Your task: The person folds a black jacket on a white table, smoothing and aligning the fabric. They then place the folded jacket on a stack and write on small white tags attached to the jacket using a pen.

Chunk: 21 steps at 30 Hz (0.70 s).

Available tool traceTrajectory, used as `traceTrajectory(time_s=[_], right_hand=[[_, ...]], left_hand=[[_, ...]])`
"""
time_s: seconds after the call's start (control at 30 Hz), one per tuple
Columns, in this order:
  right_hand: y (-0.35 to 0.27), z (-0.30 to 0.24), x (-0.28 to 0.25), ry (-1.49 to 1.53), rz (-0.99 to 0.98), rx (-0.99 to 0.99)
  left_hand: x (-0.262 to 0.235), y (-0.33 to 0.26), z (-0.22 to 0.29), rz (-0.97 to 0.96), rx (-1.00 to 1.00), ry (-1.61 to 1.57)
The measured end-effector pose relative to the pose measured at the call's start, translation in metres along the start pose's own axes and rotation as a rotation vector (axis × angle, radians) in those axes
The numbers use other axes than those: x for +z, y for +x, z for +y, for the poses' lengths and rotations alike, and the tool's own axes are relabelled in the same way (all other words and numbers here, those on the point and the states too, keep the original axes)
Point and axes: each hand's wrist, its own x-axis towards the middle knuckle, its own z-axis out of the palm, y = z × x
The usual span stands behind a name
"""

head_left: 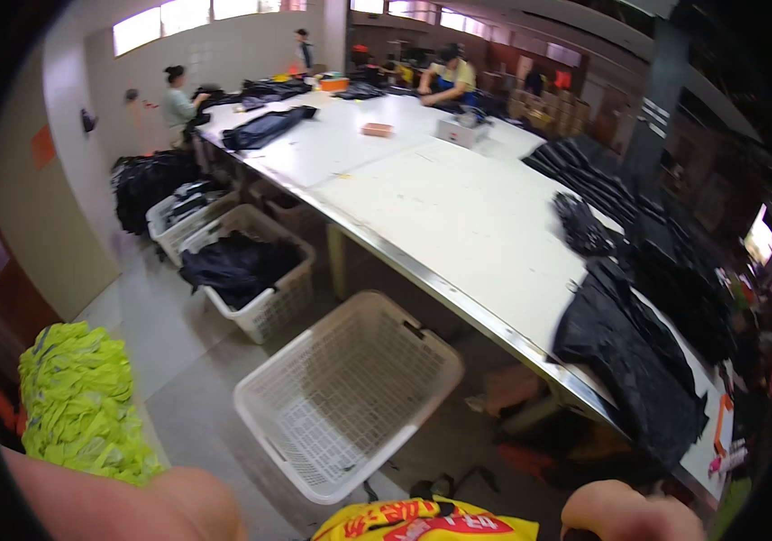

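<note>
At the lower edge, a shiny yellow piece with red print (431,521) lies between the left hand (196,505) and the right hand (629,512), and it is nearest to both. Its lower part is cut off, so I cannot tell if it is a bag or a cloth. The fingers of both hands are also cut off or blurred; how far they are open, and whether they hold the yellow piece, I cannot tell.

Just beyond stands a white rectangular plastic basket with lattice walls (350,397), slightly turned; its lattice floor is visible from above. Farther along the long white desk with a metal edge (458,207), a second white plastic basket (273,302) is filled with crumpled black fabric (237,268), which hangs over its rim. Behind it, a third white basket (169,239) contains dark and pale folded pieces (189,200), hard to separate. On the desk is a small salmon-coloured tray (377,130), whose content is too small to see. Things under the desk are in shadow and unclear.
</note>
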Motion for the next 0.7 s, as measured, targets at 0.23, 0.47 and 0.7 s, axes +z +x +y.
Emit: traceTrajectory(time_s=[0.23, 0.47, 0.7], right_hand=[[-0.26, -0.053, -0.042, -0.137, -0.264, 1.532], [-0.478, -0.223, -0.071, -0.679, 0.032, 2.023], [-0.51, -0.324, -0.194, -0.92, 2.463, 1.638]], left_hand=[[0.174, 0.056, 0.032, -0.044, -0.046, -0.282], [0.447, -0.09, 0.004, -0.683, -0.681, -0.309], [0.634, -0.143, -0.022, -0.746, -1.446, -0.614]])
